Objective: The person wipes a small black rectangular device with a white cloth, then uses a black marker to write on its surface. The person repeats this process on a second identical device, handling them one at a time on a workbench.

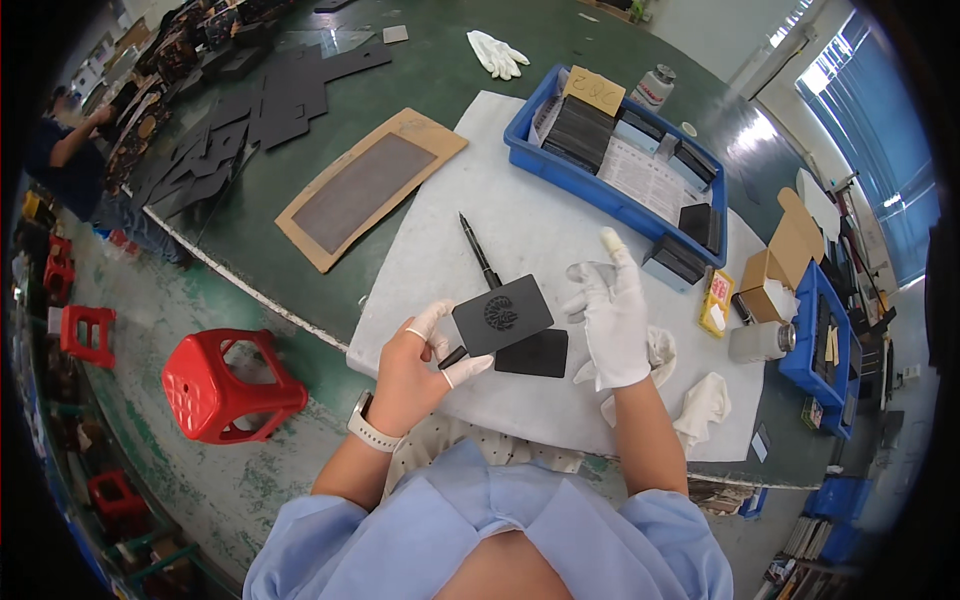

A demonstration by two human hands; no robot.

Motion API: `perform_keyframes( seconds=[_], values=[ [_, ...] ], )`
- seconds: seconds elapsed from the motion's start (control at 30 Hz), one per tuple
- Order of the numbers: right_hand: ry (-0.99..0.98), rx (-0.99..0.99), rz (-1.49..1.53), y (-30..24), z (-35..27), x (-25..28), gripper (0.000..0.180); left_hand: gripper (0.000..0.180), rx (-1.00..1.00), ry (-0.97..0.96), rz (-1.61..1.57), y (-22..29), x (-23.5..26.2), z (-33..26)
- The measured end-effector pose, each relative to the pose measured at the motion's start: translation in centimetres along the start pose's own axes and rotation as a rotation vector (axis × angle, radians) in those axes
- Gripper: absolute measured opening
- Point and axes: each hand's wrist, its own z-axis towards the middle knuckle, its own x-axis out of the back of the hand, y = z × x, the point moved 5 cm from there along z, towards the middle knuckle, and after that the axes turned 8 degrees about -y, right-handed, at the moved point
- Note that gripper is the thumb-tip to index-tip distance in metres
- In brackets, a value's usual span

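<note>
Plate (503, 314), black and emblem-bearing, at centre frame: my left hand (418, 362), fingertips sheathed, grips its left side, apparently to leave the face uncovered. My white-gloved right hand (612, 320), just to its right, is open and holds nothing. A second black piece (540, 356) lies partly beneath, on a pale sheet (430, 260) that presumably cushions it; a blue tray (582, 182), upper right, groups dark stacks (578, 132) within reach.

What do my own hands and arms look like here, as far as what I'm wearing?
Your left hand is gloveless, with pale finger covers on the thumb and at least one finger; a light-banded watch circles that wrist. Your right hand wears a thin white glove with a cream fingertip cover. Light-blue sleeves leave both forearms bare.
</note>
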Motion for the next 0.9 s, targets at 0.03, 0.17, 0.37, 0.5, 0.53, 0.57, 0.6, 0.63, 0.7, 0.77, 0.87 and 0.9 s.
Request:
perform_keyframes(
  seconds=[0.03, 0.17, 0.37, 0.5, 0.53, 0.57, 0.6, 0.63, 0.7, 0.77, 0.87, 0.9],
  values=[
    [0.023, 0.182, -0.201, -0.3, -0.1, 0.5, 0.051, 0.062, 0.0, 0.004, -0.01, 0.0, 0.0, 0.0],
    [-0.038, 0.669, -1.027, -4.7, -2.7, -2.3, 0.055, 0.064, 0.028, -0.017, -0.054, -0.1, -0.3, 0.1],
    [-0.121, 0.459, -0.699, -0.6, -1.9, -2.8, 0.062, 0.076, -0.02, -0.011, 0.136, -0.4, -1.0, 0.4],
    [-0.228, -0.326, 0.466, 1.9, -1.6, -3.7, 0.037, 0.09, -0.018, -0.013, 0.581, -1.7, -0.7, 1.6],
    [-0.274, -0.39, 0.792, 2.6, -1.8, -4.2, 0.032, 0.094, 0.016, -0.046, 0.616, -2.0, -1.0, 1.7],
    [-0.277, -0.379, 0.829, 2.4, -1.9, -4.5, 0.024, 0.095, -0.067, 0.028, 0.633, -1.3, -0.9, 1.5],
    [-0.276, -0.391, 0.842, 2.3, -2.2, -4.7, 0.025, 0.096, -0.15, 0.102, 0.648, -0.3, -0.8, 1.1],
    [-0.275, -0.404, 0.855, 2.2, -2.4, -4.9, 0.026, 0.097, -0.233, 0.176, 0.661, 0.8, -0.8, 0.7],
    [-0.261, -0.438, 0.845, 2.7, -3.0, -5.8, 0.028, 0.097, -0.295, 0.117, 0.623, 2.9, -1.6, 0.0],
    [-0.301, -0.492, 0.721, 1.7, -3.9, -6.7, 0.03, 0.095, -0.283, 0.054, 0.586, 4.0, -2.7, -0.4],
    [-0.369, -0.5, 0.578, 1.1, -4.5, -7.1, 0.03, 0.094, -0.3, 0.008, 0.521, 3.7, -3.1, -0.3],
    [-0.383, -0.489, 0.568, 1.0, -4.6, -7.2, 0.031, 0.092, -0.303, -0.001, 0.486, 3.5, -3.1, -0.3]
  ],
)
